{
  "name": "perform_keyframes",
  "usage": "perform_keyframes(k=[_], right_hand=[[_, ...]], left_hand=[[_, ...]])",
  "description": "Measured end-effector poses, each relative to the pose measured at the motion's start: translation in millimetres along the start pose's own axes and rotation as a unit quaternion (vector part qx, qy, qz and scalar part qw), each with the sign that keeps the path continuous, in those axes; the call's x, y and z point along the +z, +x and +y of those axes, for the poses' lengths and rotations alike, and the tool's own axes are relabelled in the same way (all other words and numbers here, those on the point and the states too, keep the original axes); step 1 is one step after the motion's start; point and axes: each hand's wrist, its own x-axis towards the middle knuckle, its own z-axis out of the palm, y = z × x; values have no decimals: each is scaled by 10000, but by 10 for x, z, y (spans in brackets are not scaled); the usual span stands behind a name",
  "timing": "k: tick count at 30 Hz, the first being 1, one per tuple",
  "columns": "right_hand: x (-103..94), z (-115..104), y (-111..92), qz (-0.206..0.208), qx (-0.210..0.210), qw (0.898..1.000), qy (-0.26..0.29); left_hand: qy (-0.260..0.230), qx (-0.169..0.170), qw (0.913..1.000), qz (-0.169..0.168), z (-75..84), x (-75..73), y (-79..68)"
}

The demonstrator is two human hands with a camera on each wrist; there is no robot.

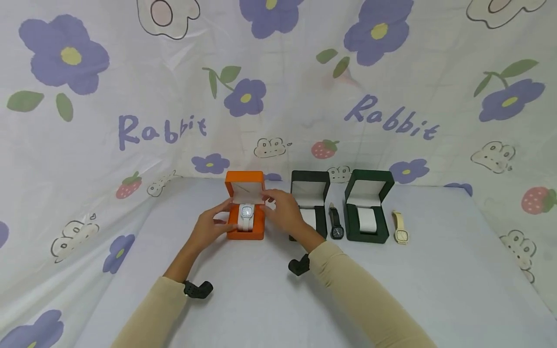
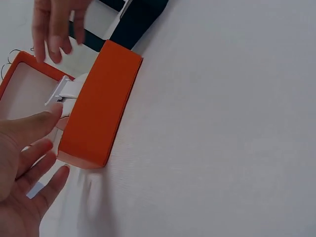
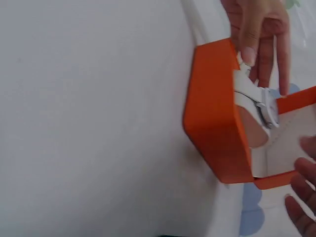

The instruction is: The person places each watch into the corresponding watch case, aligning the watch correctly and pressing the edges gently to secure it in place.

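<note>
An orange watch box [image 1: 257, 233] stands with its lid raised. Inside it, a white watch [image 1: 246, 211] is wrapped round a cushion, its face toward the person. My left hand [image 1: 212, 225] is at the box's left side, thumb by the watch strap and fingers spread; in the left wrist view the thumb reaches over the watch [image 2: 68, 94]. My right hand [image 1: 285, 212] hovers at the box's right side near the lid, fingers loosely bent and holding nothing. The right wrist view shows only fingertips [image 3: 306, 182] of it, beside the opened lid.
Right of the orange box stand a black watch box [image 1: 321, 222] and a dark green one [image 1: 383, 229], both opened, with white cushions. A black watch [image 1: 336, 223] lies between them, and a gold watch [image 1: 401, 229] lies farther right on the white tablecloth [image 1: 261, 299].
</note>
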Motion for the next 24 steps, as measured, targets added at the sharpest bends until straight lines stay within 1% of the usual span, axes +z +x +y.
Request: perform_keyframes(k=[3,5,7,9,11,13,15,17,20,24], right_hand=[[-81,-41,39,807,-363,9960,72],[-115,-71,68,1221,-443,9915,27],[-137,-101,95,1468,-394,9884,-18],[-144,-125,119,1555,-280,9874,-77],[-146,-149,149,1487,-175,9887,-27],[-145,-165,173,1290,-100,9916,10],[-140,-172,185,956,-45,9954,75],[-135,-175,191,587,-4,9981,178],[-123,-173,191,186,93,9988,434],[-109,-173,210,-38,353,9970,695]], left_hand=[[-20,-27,9997,227,-21,1,-49],[7,-62,9997,245,-37,9,-64],[63,-107,9998,153,-49,21,-70],[41,-216,9998,0,-59,34,-72],[-44,-396,9991,-161,-71,40,-68],[-134,-484,9983,-281,-82,46,-68],[-227,-538,9976,-360,-89,48,-76],[-219,-510,9976,-408,-95,51,-89],[-165,-559,9971,-484,-99,51,-107],[-158,-691,9961,-525,-100,57,-108]])
